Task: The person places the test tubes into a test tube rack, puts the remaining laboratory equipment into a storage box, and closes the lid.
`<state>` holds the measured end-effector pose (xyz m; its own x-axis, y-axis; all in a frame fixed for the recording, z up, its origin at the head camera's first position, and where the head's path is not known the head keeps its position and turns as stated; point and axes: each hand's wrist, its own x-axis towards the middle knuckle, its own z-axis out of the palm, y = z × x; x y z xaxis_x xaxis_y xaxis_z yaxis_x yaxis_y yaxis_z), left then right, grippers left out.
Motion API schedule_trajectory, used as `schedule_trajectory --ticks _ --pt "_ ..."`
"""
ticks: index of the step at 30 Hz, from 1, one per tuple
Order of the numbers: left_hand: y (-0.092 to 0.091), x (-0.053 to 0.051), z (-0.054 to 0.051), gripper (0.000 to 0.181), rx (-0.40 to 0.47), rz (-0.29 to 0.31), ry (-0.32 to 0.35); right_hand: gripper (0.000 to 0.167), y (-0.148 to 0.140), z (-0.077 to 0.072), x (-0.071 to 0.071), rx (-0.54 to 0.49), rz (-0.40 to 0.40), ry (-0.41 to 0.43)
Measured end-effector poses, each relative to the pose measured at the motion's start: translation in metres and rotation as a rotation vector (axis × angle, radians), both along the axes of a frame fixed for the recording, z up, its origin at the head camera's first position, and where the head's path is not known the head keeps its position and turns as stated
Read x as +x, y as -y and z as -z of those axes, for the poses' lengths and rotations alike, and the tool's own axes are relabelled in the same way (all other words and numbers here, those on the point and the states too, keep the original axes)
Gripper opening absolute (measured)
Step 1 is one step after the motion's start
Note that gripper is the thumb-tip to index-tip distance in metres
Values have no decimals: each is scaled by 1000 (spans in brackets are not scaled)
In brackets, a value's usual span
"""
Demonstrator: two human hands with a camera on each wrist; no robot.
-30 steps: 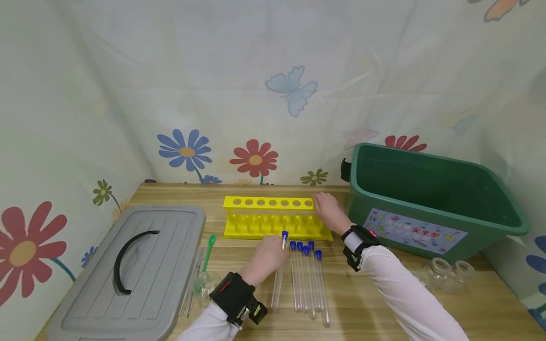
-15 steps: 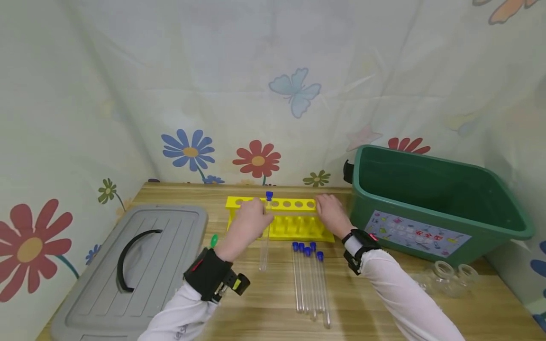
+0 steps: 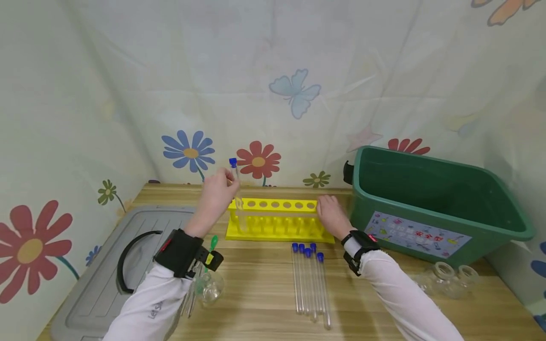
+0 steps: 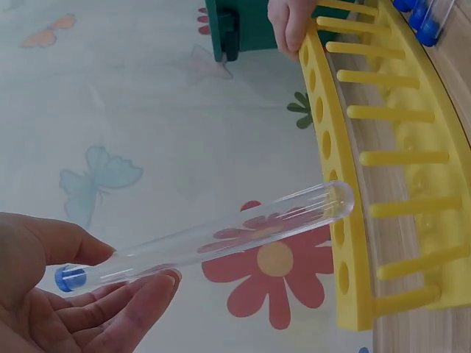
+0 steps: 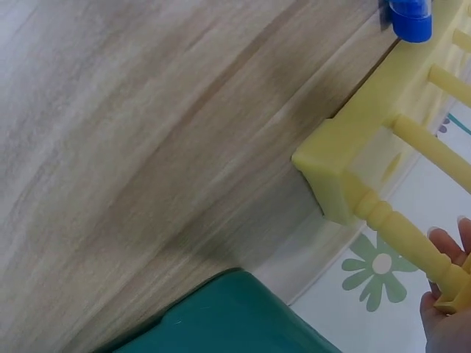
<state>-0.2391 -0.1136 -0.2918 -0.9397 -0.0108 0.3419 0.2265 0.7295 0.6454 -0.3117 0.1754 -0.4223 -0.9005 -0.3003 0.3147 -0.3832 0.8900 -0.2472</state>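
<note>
My left hand pinches a clear test tube near its blue cap, between thumb and fingers. The tube slants, cap up, at the left end of a yellow test tube rack. In the left wrist view its rounded end overlaps the rack's holed top bar; whether it touches cannot be told. My right hand grips the right end of that top bar, and its fingers show around the rack's end post in the right wrist view. Several blue-capped test tubes lie side by side before the rack.
A green bin stands close to the rack's right side. Small glass bottles lie in front of it. At left is a grey lid with a black handle, beside a green spoon and a round glass flask.
My left hand has lifted the test tube off the table and carried it up and left to the rack's left end. The right hand stays on the rack.
</note>
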Motion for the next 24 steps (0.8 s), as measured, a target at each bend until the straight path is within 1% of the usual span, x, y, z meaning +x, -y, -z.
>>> schedule_trajectory --ticks 3,6,8,11,14,20,24 --pt "6 -3 0 17 -4 -4 -23 27 1 -1 1 40 -6 3" --pt "10 -5 1 17 5 18 -56 24 3 -3 2 74 -16 -9" --pt "12 -7 4 16 12 34 -79 23 5 -5 2 92 -16 -12" --pt "12 -11 10 16 0 40 -106 23 6 -5 2 84 -8 -6" --pt "11 -15 13 15 -12 37 -135 23 6 -4 2 74 -8 -3" --pt "10 -18 14 15 -2 17 -170 21 4 -2 2 58 -22 -8" --pt "11 -21 16 17 4 14 -194 21 2 0 1 60 -16 1"
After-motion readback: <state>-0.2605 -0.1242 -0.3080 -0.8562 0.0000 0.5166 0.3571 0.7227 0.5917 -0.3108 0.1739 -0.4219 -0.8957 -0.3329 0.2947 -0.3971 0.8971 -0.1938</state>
